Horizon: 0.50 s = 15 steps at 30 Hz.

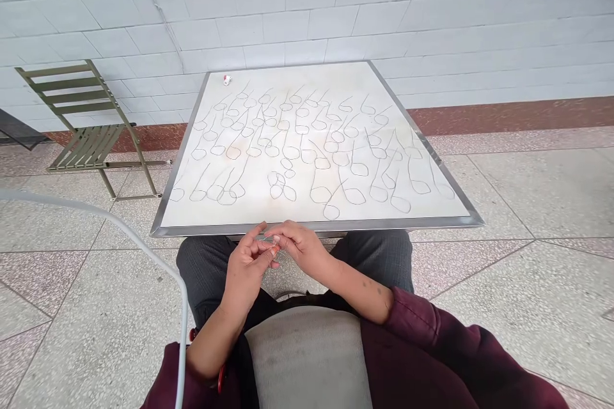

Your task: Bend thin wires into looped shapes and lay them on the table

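Observation:
My left hand point(247, 265) and my right hand point(302, 248) meet just in front of the near edge of the table point(307, 230). Both are closed in a pinch on a thin wire point(283, 252), of which only a faint stretch shows between the fingers. Part of it is hidden by the fingertips. Something small and orange-red shows at the left fingertips, too small to name. On the white tabletop lie several thin wire pieces, each with a round loop and a straight tail, such as one wire loop point(330, 211) near the front edge.
A small red-and-white object point(227, 80) sits at the table's far left corner. To the left stands a slatted folding chair point(89, 134). A pale hose or cable point(144, 246) curves across the left side. Behind the table is a white tiled wall point(307, 13).

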Tool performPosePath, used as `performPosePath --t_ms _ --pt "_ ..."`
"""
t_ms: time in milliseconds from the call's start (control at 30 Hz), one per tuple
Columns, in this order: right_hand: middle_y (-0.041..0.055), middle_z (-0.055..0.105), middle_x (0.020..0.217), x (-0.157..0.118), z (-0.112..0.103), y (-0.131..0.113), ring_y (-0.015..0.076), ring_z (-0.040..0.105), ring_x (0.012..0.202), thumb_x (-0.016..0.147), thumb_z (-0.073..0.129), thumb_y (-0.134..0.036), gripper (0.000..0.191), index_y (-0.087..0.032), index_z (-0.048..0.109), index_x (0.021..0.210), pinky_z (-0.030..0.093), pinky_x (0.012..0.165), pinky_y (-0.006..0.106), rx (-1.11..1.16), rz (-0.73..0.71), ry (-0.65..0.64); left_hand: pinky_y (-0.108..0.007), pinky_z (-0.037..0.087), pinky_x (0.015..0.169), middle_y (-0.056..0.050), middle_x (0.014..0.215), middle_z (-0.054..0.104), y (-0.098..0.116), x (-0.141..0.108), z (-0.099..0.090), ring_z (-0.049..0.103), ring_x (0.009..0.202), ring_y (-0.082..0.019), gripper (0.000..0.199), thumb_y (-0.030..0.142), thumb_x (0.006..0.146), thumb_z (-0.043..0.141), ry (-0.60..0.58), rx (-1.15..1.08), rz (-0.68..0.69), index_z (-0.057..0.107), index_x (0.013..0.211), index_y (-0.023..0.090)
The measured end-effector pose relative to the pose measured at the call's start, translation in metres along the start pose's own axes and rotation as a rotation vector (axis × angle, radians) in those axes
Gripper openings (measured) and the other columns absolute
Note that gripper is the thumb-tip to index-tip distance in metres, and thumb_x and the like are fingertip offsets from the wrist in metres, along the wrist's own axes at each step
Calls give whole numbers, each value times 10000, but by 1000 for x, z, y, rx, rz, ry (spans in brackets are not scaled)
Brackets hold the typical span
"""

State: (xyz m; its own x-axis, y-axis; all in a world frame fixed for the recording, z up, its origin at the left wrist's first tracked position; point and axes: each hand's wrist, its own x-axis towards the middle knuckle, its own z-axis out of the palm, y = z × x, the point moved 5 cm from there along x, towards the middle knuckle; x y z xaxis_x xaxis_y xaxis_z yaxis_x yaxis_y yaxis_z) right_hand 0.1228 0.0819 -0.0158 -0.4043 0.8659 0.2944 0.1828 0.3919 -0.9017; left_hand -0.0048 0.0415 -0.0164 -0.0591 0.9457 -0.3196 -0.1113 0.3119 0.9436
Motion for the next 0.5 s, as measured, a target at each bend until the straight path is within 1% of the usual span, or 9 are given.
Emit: performPosePath --t_ms 200,300,367,433,500 --pt "37 554 834 -5 3 2 138 544 738 944 427 -140 257 -214 654 1041 493 681 281 -127 -44 7 -274 492 626 12 704 661 3 2 1 567 577 -123 636 255 717 706 -38 105 27 520 1316 146" --pt "50 554 861 -4 2 0 154 557 792 955 417 -152 263 -214 635 1089 510 705 300 -163 -105 -12 -272 484 610 20 700 652 5 1 0 555 567 -122 666 248 713 702 -34 98 19 495 1339 147" --pt "57 571 880 -3 2 -2 170 559 846 965 436 -198 237 -219 622 1110 515 739 320 -197 -147 -34 -270 480 606 23 692 649 6 0 0 555 564 -124 670 241 702 706 -25 82 13 501 1333 147" --pt "58 586 873 -2 1 -5 177 553 845 969 452 -244 206 -214 631 1066 508 743 325 -255 -185 -47 -271 479 610 25 669 643 7 -1 1 559 570 -129 649 229 696 704 -26 81 11 523 1313 146" --pt "55 592 835 -2 0 -9 174 543 806 976 438 -255 208 -206 640 976 493 719 318 -319 -223 -47 -280 485 626 26 643 633 7 -2 2 569 588 -139 610 218 702 691 -40 108 16 546 1289 142"
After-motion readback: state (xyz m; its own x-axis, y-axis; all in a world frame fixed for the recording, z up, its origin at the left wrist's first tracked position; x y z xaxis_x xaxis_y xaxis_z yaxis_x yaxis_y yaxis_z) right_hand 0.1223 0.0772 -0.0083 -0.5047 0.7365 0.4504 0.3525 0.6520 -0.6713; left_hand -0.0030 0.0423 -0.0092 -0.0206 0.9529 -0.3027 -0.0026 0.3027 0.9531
